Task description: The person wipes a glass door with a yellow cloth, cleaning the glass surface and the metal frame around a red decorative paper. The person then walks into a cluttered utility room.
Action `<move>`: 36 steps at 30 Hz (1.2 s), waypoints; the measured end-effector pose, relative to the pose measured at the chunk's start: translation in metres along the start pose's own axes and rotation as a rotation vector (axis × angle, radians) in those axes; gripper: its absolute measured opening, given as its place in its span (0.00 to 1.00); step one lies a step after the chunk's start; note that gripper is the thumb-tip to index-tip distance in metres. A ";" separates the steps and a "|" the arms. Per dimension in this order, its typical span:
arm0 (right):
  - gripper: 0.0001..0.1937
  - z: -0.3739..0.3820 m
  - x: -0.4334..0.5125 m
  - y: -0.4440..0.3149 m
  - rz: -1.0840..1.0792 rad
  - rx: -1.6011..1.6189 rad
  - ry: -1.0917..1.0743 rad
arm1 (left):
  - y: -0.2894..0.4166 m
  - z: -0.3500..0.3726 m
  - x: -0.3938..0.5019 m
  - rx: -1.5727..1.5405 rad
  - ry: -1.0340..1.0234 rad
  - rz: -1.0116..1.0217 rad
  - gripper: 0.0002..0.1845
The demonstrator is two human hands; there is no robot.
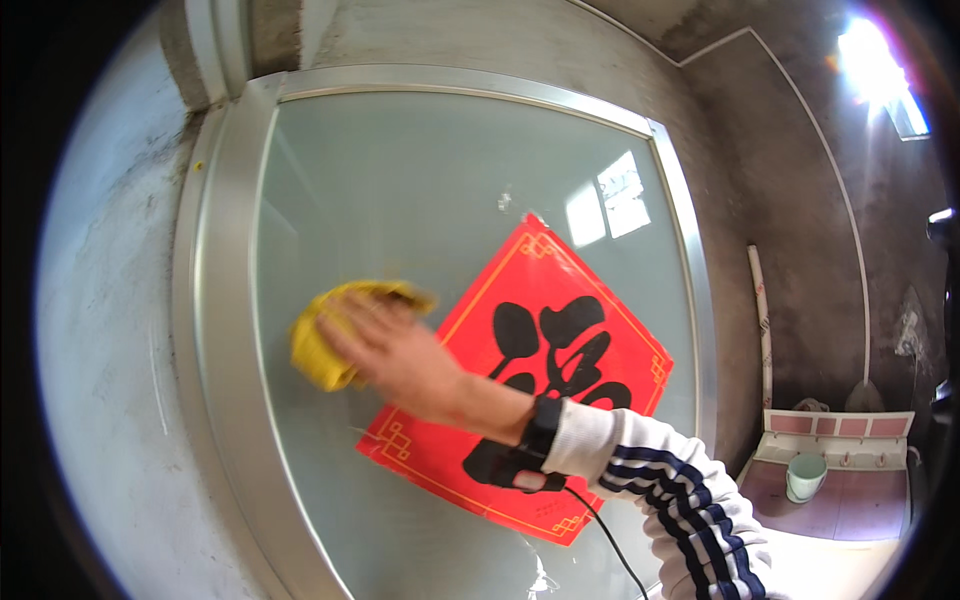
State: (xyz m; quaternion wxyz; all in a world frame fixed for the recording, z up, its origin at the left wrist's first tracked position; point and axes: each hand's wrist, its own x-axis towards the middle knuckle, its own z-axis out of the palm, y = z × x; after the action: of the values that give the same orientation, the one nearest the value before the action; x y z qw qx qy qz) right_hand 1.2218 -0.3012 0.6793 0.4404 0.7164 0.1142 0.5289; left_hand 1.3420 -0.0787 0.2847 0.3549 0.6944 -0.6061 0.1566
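Note:
My right hand (pixel 405 360) presses a yellow cloth (pixel 319 341) flat against a frosted glass door panel (pixel 375 180). The fingers are spread over the cloth and slightly blurred. A red diamond-shaped paper (pixel 465 345) with a large black character and gold corner patterns is stuck to the glass. My forearm crosses in front of its lower part and hides some of it. A black band (pixel 544 431) with a small device and a cable sits around my wrist, below a white striped sleeve. My left hand is out of view.
A silver metal frame (pixel 232 300) surrounds the glass, beside a rough plaster wall (pixel 112 300). At the right, a light green bucket (pixel 807 478) stands on a pink and white twin-tub washing machine (pixel 874 499). A white pipe (pixel 760 322) leans against the dark wall.

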 end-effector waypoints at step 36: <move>0.30 0.001 0.078 0.093 0.097 0.100 -0.007 | -0.004 -0.011 0.029 -0.145 0.490 0.002 0.28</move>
State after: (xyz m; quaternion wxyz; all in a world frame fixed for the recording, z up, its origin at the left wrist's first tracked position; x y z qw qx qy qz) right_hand 1.2266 -0.3066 0.8002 0.3784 0.7440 0.1042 0.5408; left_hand 1.3547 -0.0920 0.3102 0.5397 0.6081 -0.5122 0.2767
